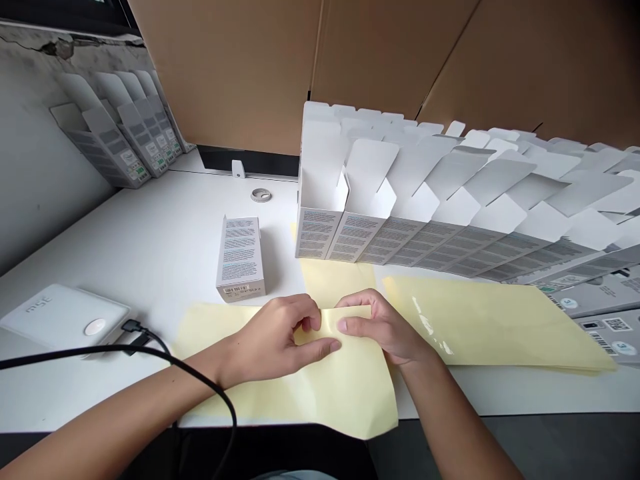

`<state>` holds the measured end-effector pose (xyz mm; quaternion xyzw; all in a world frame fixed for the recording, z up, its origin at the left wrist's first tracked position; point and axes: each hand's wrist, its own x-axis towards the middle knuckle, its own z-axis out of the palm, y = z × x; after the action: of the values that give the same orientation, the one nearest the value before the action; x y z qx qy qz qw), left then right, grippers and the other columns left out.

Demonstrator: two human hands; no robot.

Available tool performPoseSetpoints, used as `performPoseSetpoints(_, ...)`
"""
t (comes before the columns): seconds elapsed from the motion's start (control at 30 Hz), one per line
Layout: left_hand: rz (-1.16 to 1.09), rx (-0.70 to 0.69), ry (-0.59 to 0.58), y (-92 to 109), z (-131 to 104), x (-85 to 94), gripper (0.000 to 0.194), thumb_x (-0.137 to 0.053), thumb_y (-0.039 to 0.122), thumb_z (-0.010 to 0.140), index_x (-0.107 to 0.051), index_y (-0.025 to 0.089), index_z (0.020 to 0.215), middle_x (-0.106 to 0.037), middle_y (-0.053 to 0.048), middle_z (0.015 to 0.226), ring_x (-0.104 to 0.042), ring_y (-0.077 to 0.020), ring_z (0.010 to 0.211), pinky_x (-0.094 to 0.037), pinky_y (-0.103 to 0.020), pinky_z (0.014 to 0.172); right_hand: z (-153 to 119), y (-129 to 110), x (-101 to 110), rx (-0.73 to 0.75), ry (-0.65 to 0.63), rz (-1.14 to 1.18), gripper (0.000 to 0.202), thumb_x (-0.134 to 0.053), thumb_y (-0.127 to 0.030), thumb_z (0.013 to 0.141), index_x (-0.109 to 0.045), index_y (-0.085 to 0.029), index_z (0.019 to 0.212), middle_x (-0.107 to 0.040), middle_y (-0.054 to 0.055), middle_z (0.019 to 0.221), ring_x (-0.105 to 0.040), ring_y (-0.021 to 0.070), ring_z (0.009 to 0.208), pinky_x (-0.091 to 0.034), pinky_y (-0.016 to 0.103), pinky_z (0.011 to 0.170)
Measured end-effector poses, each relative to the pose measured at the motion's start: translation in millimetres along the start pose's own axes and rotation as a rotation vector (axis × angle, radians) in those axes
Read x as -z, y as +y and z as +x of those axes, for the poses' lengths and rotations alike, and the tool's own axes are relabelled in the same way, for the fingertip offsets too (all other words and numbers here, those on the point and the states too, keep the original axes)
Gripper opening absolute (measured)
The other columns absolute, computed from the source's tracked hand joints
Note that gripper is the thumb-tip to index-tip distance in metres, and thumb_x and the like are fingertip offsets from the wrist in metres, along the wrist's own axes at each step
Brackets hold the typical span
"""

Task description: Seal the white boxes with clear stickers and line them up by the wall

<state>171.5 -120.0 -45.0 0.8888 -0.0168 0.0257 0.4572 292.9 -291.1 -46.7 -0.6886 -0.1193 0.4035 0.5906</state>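
A pale yellow glossy sheet (345,393) is bent up between my hands, its lower edge curling over the table's front edge. My left hand (287,333) is closed on the sheet's upper edge, fingers curled and thumb stretched along the front. Close beside it, my right hand (385,327) pinches the same edge, thumb in front and fingers behind. Anything small between the fingertips is too hard to make out. Just beyond my left hand, a small printed carton (241,257) lies on the white table.
Open-topped cartons (375,233) stand in packed rows at the back right, with more cartons (125,133) at the far left. Yellow sheets (495,323) lie to the right. A white power bank (65,317), a black cable (200,383) and a ring-shaped roll (261,195) are on the left.
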Motion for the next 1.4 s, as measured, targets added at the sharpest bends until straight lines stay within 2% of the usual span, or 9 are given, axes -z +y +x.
performPoseSetpoints(0.13,0.001,0.022,-0.046,-8.7,-1.4,-5.9,0.034,-0.064,0.048,0.087,-0.052,0.018,0.077,-0.054,0.0,0.073,-0.042,-0.0104,0.058,-0.033,-0.024,0.051,1.8,9.4,2.6,-0.038,0.044,-0.114,0.04,-0.089,-0.032,0.05,-0.068,-0.02,0.082,-0.071,0.004,0.082,-0.069,0.0248,0.075,-0.055,0.033,0.059)
performPoseSetpoints(0.27,0.001,0.045,-0.082,-14.3,0.0,-9.4,0.033,-0.064,0.048,0.087,-0.054,0.018,0.079,-0.055,0.0,0.074,-0.042,-0.0106,0.058,-0.033,-0.024,0.051,3.4,13.4,2.8,0.018,0.121,-0.2,0.036,-0.09,-0.031,0.05,-0.069,-0.02,0.077,-0.072,0.006,0.087,-0.07,0.0279,0.085,-0.056,0.033,0.061)
performPoseSetpoints(0.6,-0.196,0.093,-0.094,-8.0,-0.4,-8.6,0.027,-0.062,0.04,0.089,-0.056,0.017,0.076,-0.054,0.001,0.071,-0.044,-0.009,0.057,-0.036,-0.022,0.051,3.7,15.7,-1.1,0.079,0.081,-0.169,0.036,-0.086,-0.032,0.048,-0.067,-0.019,0.076,-0.068,0.004,0.081,-0.066,0.0236,0.078,-0.054,0.031,0.061)
performPoseSetpoints(0.67,-0.242,0.12,-0.128,-6.9,-0.3,-6.4,0.026,-0.063,0.039,0.088,-0.056,0.016,0.076,-0.053,0.001,0.07,-0.044,-0.0089,0.058,-0.035,-0.022,0.051,3.1,12.5,-2.1,0.082,-0.001,-0.172,0.03,-0.084,-0.033,0.052,-0.065,-0.018,0.069,-0.064,0.001,0.072,-0.062,0.0195,0.069,-0.05,0.027,0.055)
performPoseSetpoints(0.73,-0.307,0.141,-0.177,-6.7,0.3,-3.6,0.027,-0.064,0.038,0.088,-0.056,0.016,0.075,-0.05,0.003,0.066,-0.041,-0.0083,0.057,-0.033,-0.021,0.051,2.5,8.8,-2.5,0.085,-0.166,-0.18,0.028,-0.079,-0.035,0.061,-0.056,-0.019,0.058,-0.053,-0.003,0.057,-0.052,0.013,0.056,-0.041,0.024,0.048)
performPoseSetpoints(0.8,-0.373,0.161,-0.229,-7.2,1.5,-0.9,0.028,-0.066,0.037,0.087,-0.056,0.015,0.074,-0.045,0.005,0.062,-0.037,-0.0078,0.056,-0.03,-0.021,0.05,1.9,5.6,-2.2,0.124,-0.316,-0.21,0.041,-0.073,-0.035,0.07,-0.041,-0.02,0.049,-0.035,-0.006,0.05,-0.035,0.0075,0.049,-0.027,0.022,0.044)
performPoseSetpoints(0.9,-0.422,0.191,-0.282,-8.9,3.5,2.3,0.029,-0.069,0.039,0.085,-0.058,0.014,0.075,-0.042,0.005,0.061,-0.034,-0.0079,0.056,-0.027,-0.022,0.051,0.8,2.9,-1.0,0.209,-0.384,-0.271,0.054,-0.069,-0.032,0.077,-0.024,-0.021,0.049,-0.018,-0.007,0.054,-0.018,0.0063,0.052,-0.012,0.024,0.047)
performPoseSetpoints(1.17,-0.395,0.192,-0.331,-12.2,5.9,4.3,0.028,-0.055,0.036,0.091,-0.061,0.012,0.078,-0.045,0.002,0.067,-0.036,-0.0096,0.062,-0.029,-0.023,0.056,0.7,3.1,2.2,0.206,-0.421,-0.289,0.051,-0.069,-0.034,0.078,-0.028,-0.022,0.05,-0.018,-0.007,0.057,-0.016,0.0075,0.054,-0.012,0.026,0.049)
performPoseSetpoints(1.4,-0.383,0.196,-0.325,-10.9,5.5,4.2,0.023,-0.055,0.031,0.089,-0.06,0.011,0.079,-0.047,0.002,0.068,-0.038,-0.0095,0.063,-0.03,-0.023,0.057,3.4,3.7,3.8,0.198,-0.449,-0.28,0.049,-0.072,-0.029,0.076,-0.03,-0.021,0.051,-0.02,-0.007,0.057,-0.017,0.0068,0.054,-0.013,0.026,0.049)
